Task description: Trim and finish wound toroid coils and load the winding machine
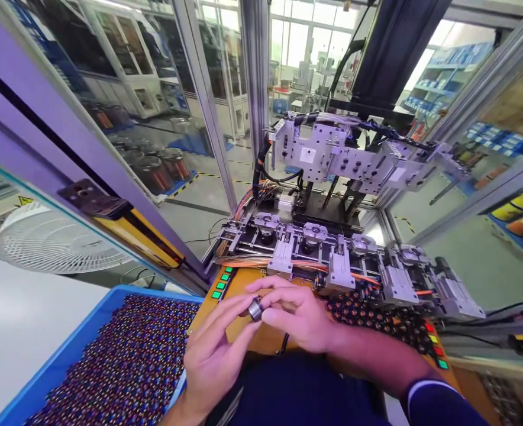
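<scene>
Between the fingertips of both hands sits a small round metal part with a grey, shiny side and a darker, coppery far end; its exact kind is hard to make out. My left hand grips it from the left, fingers and thumb closed around its edge. From the right, my right hand pinches the same part with thumb and fingers. Both hands are over the orange-brown worktop, in front of the machine's row of clamp fixtures.
At left a blue tray holds a mass of small dark, coppery parts. More small parts lie right of my right forearm. Green buttons line the worktop's left edge. Above the fixtures hangs a metal gantry head. A white fan stands far left.
</scene>
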{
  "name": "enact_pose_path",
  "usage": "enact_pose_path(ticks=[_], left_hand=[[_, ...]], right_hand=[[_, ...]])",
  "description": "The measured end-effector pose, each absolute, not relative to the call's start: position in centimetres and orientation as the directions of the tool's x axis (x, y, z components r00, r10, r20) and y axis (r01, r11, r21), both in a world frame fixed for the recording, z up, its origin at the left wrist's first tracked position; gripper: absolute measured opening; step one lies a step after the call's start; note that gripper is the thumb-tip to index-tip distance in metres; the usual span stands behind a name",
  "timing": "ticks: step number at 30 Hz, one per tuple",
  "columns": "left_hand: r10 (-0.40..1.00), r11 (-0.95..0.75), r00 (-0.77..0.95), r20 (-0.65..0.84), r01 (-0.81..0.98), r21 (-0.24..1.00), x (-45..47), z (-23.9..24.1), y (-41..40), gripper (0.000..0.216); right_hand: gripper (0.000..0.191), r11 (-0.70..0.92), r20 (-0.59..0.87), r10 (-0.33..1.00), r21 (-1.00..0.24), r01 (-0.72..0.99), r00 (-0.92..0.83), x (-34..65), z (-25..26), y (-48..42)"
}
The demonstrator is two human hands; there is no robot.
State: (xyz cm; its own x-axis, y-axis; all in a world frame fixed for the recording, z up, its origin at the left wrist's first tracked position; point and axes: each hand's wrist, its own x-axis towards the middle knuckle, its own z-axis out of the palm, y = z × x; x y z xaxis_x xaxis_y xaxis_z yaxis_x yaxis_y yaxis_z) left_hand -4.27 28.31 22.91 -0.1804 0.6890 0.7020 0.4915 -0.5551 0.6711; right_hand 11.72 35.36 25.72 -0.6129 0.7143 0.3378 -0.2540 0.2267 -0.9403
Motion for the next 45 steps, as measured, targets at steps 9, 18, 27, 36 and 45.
enact_pose_path(ticks=[9,18,27,36,45], left_hand=[[0.677,-0.48,-0.121,0.726,0.676,0.56,-5.0,20.9,28.8,0.049],[0.722,-0.197,-0.307,0.62,0.768,0.609,-6.5,9.3,29.8,0.037],[0.776,-0.132,-0.353,0.523,0.72,0.682,-6.4,5.8,30.1,0.04],[0.786,-0.154,-0.325,0.526,0.721,0.675,-6.4,5.3,30.1,0.043],[0.79,-0.172,-0.302,0.534,0.727,0.665,-6.4,5.8,30.2,0.043]], right_hand=[[0.01,0.512,0.432,0.625,-0.856,-0.076,-0.65,12.6,26.5,38.2],[0.007,0.789,0.421,0.596,-0.466,0.401,-0.683,10.4,27.1,55.0],[0.016,0.845,0.226,0.52,-0.277,0.457,-0.824,8.1,23.9,58.4],[0.011,0.804,0.12,0.592,-0.156,0.574,-0.797,6.9,24.0,58.0],[0.019,0.799,0.065,0.601,-0.073,0.597,-0.797,6.2,24.8,57.6]])
